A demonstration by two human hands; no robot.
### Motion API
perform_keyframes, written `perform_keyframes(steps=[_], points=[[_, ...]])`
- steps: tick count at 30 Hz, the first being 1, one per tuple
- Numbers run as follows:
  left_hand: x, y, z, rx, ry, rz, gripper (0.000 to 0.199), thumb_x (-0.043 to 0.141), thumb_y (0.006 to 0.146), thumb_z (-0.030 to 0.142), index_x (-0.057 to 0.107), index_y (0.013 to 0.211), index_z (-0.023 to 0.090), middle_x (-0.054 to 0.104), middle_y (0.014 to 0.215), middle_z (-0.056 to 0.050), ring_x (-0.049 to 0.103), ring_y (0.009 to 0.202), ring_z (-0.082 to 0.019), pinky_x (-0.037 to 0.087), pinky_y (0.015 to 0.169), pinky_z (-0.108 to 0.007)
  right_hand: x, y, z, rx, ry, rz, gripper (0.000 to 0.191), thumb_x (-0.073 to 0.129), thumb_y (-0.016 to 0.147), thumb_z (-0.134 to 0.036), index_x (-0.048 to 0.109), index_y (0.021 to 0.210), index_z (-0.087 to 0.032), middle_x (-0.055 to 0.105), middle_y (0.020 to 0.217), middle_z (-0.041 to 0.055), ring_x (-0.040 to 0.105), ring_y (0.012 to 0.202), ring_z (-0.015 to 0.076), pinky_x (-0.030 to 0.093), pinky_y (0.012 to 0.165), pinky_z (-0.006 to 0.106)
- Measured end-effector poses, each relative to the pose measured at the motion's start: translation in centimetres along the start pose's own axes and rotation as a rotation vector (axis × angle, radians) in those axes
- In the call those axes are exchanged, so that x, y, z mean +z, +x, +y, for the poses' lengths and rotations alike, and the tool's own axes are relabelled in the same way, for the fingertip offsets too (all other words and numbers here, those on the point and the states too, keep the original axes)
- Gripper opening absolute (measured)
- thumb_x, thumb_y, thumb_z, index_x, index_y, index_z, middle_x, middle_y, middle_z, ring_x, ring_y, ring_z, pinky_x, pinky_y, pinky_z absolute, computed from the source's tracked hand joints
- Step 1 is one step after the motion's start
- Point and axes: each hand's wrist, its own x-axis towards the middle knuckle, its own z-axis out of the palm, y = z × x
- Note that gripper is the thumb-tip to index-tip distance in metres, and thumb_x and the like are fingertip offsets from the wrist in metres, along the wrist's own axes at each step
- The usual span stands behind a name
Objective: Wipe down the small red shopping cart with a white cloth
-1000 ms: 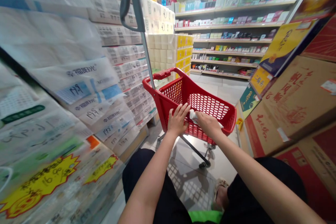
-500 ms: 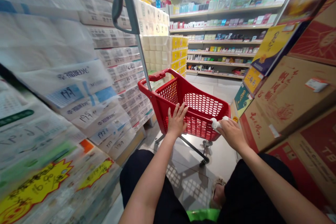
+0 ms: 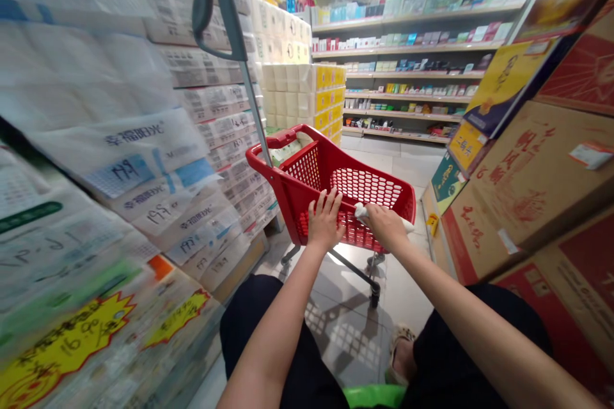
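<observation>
In front of my knees stands a red plastic shopping cart [image 3: 283, 195] with perforated basket walls, a grey pole and wheels on the tiled floor. My left hand [image 3: 325, 220] rests on the near side of its rim, fingers spread over the edge. A crumpled white cloth [image 3: 362, 212] is gripped in my right hand [image 3: 385, 225] and pressed against the same near rim, further right. Part of the cloth sticks out on both sides of the hand; the rest is hidden under the fingers.
Stacked packs of tissue paper [image 3: 144, 140] rise close on the left, with yellow price signs [image 3: 71, 339]. Cardboard boxes [image 3: 522, 179] line the right side. Shelves of small goods [image 3: 412, 54] stand at the back. Something green [image 3: 374, 396] shows between my legs.
My right hand has slid left along the near rim with the cloth, closer to my left hand. The left hand keeps its place on the rim while the cart has shifted slightly left in view.
</observation>
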Motion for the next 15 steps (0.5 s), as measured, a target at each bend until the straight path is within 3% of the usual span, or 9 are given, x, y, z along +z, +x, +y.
perform_keyframes(steps=[6, 11, 15], points=[[-0.4, -0.2, -0.4, -0.004, -0.018, -0.017, 0.094, 0.068, 0.073, 0.029, 0.023, 0.156, 0.028, 0.020, 0.164, -0.004, 0.017, 0.150, -0.033, 0.022, 0.118, -0.055, -0.3, 3.3, -3.7, -0.061, 0.053, 0.001, 0.027, 0.040, 0.101, -0.036, 0.053, 0.114, -0.016, 0.066, 0.107, 0.0131, 0.060, 0.094, 0.0229, 0.040, 0.077, 0.032], [-1.0, -0.3, -0.3, 0.018, -0.029, -0.001, 0.095, 0.069, 0.073, 0.027, 0.023, 0.156, 0.033, 0.021, 0.164, -0.003, 0.016, 0.150, -0.035, 0.018, 0.120, -0.056, 0.2, 3.3, -3.3, -0.125, 0.084, 0.050, 0.032, 0.040, 0.101, -0.034, 0.049, 0.124, -0.015, 0.064, 0.112, 0.0122, 0.058, 0.100, 0.0235, 0.042, 0.083, 0.034], [-1.3, -0.3, 0.4, 0.079, -0.036, 0.017, 0.085, 0.065, 0.078, 0.027, 0.027, 0.154, 0.035, 0.027, 0.162, 0.000, 0.012, 0.152, -0.035, 0.007, 0.122, -0.059, 0.3, 3.1, -2.8, -0.185, 0.110, 0.040, 0.030, 0.038, 0.100, -0.030, 0.051, 0.121, -0.012, 0.063, 0.110, 0.0139, 0.057, 0.101, 0.0249, 0.043, 0.086, 0.037]])
